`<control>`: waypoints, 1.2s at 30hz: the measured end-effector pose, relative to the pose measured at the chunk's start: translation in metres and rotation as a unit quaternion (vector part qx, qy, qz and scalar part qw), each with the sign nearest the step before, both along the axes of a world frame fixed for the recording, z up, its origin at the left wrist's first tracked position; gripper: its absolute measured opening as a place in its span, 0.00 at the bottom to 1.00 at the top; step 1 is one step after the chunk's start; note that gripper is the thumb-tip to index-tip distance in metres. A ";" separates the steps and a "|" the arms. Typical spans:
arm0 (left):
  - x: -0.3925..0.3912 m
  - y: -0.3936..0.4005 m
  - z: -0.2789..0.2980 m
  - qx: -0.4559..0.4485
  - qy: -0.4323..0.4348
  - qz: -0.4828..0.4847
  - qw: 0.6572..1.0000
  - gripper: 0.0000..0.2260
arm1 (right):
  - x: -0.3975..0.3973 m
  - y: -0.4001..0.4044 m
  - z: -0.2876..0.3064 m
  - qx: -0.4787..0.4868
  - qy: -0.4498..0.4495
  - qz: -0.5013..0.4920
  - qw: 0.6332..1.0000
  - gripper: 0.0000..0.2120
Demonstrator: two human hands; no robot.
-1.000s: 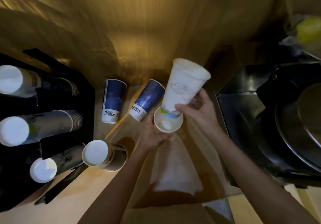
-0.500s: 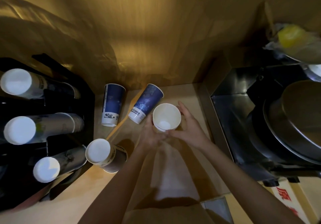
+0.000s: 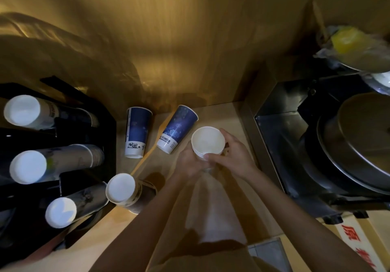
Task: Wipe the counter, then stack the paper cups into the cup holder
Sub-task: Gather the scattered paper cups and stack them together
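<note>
A nested stack of white paper cups (image 3: 207, 142) stands mouth up over the wooden counter (image 3: 230, 120), held between both hands. My left hand (image 3: 187, 162) grips its left side and my right hand (image 3: 232, 155) wraps its right side. Two blue paper cups stand upside down behind, one straight (image 3: 137, 131) and one leaning (image 3: 178, 128). A short stack of cups (image 3: 124, 189) rests on the counter beside the black cup holder (image 3: 69, 179). The holder carries three stacks: top (image 3: 23, 111), middle (image 3: 29, 166), bottom (image 3: 61, 211).
A steel machine with a large round lid (image 3: 358, 145) fills the right side. A yellow item in a plastic bag (image 3: 348, 39) sits on a dish at the far right. A wooden wall rises behind the counter. A box with red characters (image 3: 358, 242) lies at lower right.
A second ago my right hand held a white cup tilted above the one in my left hand. That cup has since been pushed down into it, and both hands now grip the nested stack.
</note>
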State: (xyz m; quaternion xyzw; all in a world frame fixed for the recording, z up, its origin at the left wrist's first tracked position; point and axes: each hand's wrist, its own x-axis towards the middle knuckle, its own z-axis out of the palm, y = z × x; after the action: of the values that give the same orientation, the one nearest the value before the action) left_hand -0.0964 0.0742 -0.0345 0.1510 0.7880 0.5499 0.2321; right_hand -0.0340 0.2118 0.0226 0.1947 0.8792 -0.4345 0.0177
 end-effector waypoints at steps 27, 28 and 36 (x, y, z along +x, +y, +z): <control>-0.006 0.071 0.030 -0.081 0.065 -0.069 0.992 0.38 | -0.002 0.068 0.013 -0.049 -0.001 -0.088 0.995 0.32; -0.006 0.069 0.031 -0.088 0.064 -0.076 0.991 0.39 | -0.004 0.068 0.015 -0.042 -0.006 -0.094 0.995 0.30; -0.025 0.029 0.066 -0.279 0.121 -0.081 0.949 0.20 | -0.037 0.048 0.043 0.098 0.071 -0.054 0.991 0.17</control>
State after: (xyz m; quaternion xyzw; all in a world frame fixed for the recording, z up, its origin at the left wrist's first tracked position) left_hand -0.1218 0.1035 0.0314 0.2089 0.9174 0.2646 0.2117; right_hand -0.0710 0.2597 0.0652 0.2116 0.9046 -0.3597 -0.0869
